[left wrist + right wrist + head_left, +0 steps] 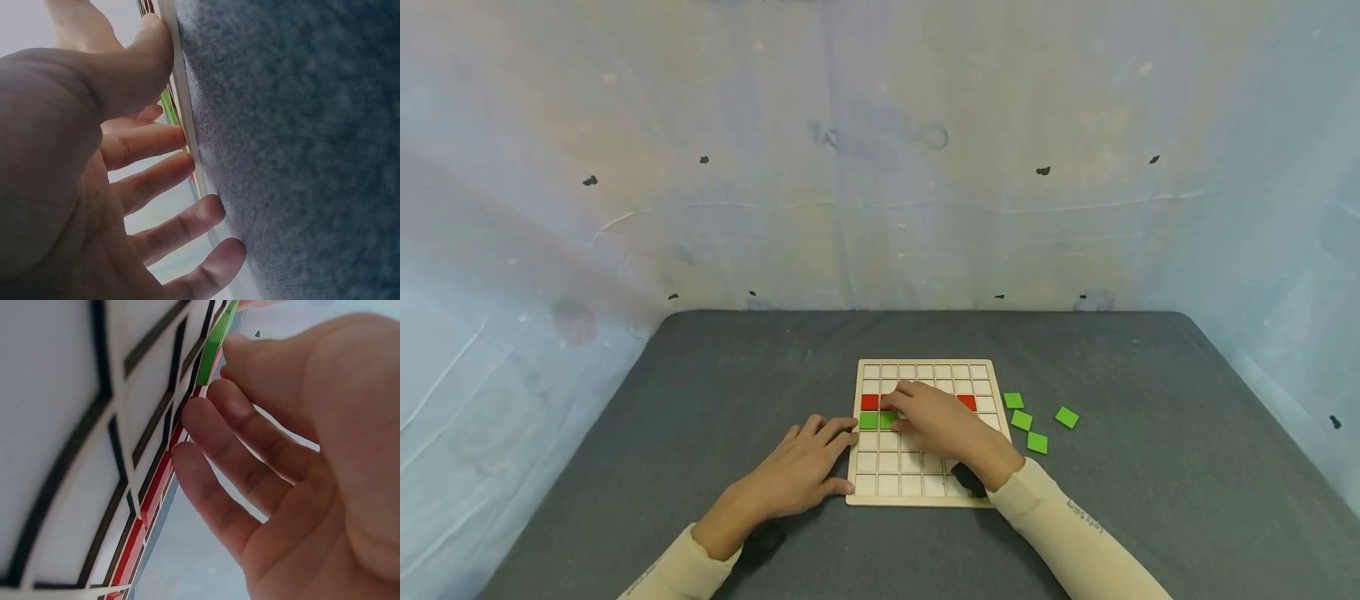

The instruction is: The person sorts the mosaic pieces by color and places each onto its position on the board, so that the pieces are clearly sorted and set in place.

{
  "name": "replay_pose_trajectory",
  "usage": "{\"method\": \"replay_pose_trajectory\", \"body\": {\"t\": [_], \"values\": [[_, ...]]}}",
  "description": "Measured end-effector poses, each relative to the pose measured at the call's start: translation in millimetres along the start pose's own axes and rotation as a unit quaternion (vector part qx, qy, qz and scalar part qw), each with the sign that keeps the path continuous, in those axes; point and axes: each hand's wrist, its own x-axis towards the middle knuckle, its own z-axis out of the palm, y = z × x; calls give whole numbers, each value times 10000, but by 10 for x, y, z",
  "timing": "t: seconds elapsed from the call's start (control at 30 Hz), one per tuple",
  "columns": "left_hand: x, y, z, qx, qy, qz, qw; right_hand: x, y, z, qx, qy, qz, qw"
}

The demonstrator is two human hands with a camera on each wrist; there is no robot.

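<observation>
A pale wooden grid board (898, 501) lies on the table. My left hand (801, 467) rests along its left edge, thumb and fingertips touching the frame and fingers spread. Over the board's middle is my right hand (942, 423), palm down, with loosely bent fingers. Its thumb and index finger are at a green tile (888, 420), which sits in a cell beside another green tile (868, 420). Behind them runs a row with red tiles (869, 402), partly hidden by the right hand. In the right wrist view, the thumb lies close against green (215, 347); no tile shows lifted.
Several loose green tiles (1022, 420) lie right of the board on the dark grey table (737, 358). A red tile (967, 403) sits in the board's right part. A mottled cloth wall (880, 208) surrounds the table's back and sides. A black wrist device (967, 481) hangs below the right wrist.
</observation>
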Motion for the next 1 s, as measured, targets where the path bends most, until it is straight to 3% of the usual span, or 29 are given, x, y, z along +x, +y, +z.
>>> {"method": "replay_pose_trajectory", "body": {"t": [0.17, 1.0], "values": [[0, -4, 7, 6, -22, -9, 10000, -6, 0, 14, 180, -44, 55, 9998], [0, -10, 2, -13, -11, -18, 10000, -1, 45, 20, 114, -16, -212, 9997]]}}
